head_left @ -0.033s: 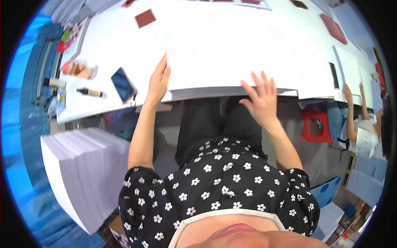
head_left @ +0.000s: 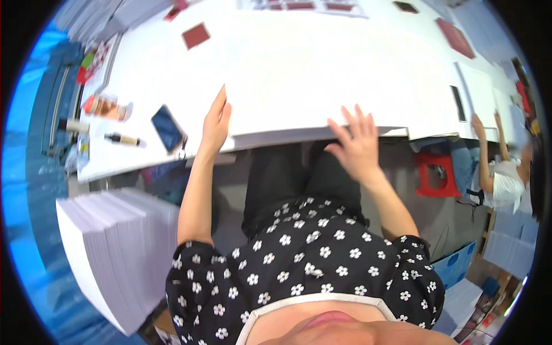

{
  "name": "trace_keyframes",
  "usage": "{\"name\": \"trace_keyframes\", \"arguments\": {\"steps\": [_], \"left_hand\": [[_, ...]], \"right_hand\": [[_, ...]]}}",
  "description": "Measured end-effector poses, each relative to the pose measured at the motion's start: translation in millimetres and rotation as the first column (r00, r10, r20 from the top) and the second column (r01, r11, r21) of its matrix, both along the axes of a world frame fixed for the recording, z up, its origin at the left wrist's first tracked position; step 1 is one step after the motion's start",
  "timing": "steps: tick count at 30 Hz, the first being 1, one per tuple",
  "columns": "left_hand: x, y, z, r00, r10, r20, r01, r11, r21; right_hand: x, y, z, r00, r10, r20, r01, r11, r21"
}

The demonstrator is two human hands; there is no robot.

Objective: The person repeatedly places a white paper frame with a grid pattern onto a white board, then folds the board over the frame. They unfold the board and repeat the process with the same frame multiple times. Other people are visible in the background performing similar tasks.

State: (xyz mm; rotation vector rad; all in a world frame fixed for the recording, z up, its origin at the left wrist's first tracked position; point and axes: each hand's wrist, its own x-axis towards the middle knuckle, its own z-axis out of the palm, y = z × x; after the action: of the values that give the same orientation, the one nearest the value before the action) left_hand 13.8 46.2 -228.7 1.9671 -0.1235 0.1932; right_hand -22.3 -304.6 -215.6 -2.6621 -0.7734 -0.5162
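My left hand (head_left: 216, 125) is held edge-on at the left end of a flat white piece (head_left: 287, 135), like a board or a stack of sheets, whose grey-shaded front edge juts toward me. Its fingers are stretched out, with nothing seen in them. Toward the right end of that edge, my right hand (head_left: 360, 146) spreads its fingers palm down, fingertips over the white surface. Whether they touch it I cannot tell. Glare hides where the piece ends on the white table (head_left: 132, 75).
To the left lie a dark phone (head_left: 167, 127), a marker-like tube (head_left: 123, 139) and a bottle (head_left: 108, 107). A tall paper stack (head_left: 115, 247) stands by my left arm. Dark red pieces (head_left: 196, 36) lie farther off. A co-worker (head_left: 503, 178) and a red stool (head_left: 435, 174) are at right.
The whole tabletop sits slightly lower and farther left in the picture. Both hands have shifted a little with it, keeping nearly the same poses beside the white piece.
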Motion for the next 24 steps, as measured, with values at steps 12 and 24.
{"name": "trace_keyframes", "arguments": {"steps": [12,24], "left_hand": [[3.9,2.6,2.5,0.998,-0.056,0.030,0.053,0.994,0.101],[9.7,5.3,-7.3,0.996,-0.069,-0.063,0.069,0.998,-0.005]], "right_hand": [[2.4,136.2,2.6,0.927,0.374,0.018,-0.374,0.927,0.037],[5.3,122.1,0.6,0.932,0.359,-0.052,-0.352,0.929,0.115]]}}
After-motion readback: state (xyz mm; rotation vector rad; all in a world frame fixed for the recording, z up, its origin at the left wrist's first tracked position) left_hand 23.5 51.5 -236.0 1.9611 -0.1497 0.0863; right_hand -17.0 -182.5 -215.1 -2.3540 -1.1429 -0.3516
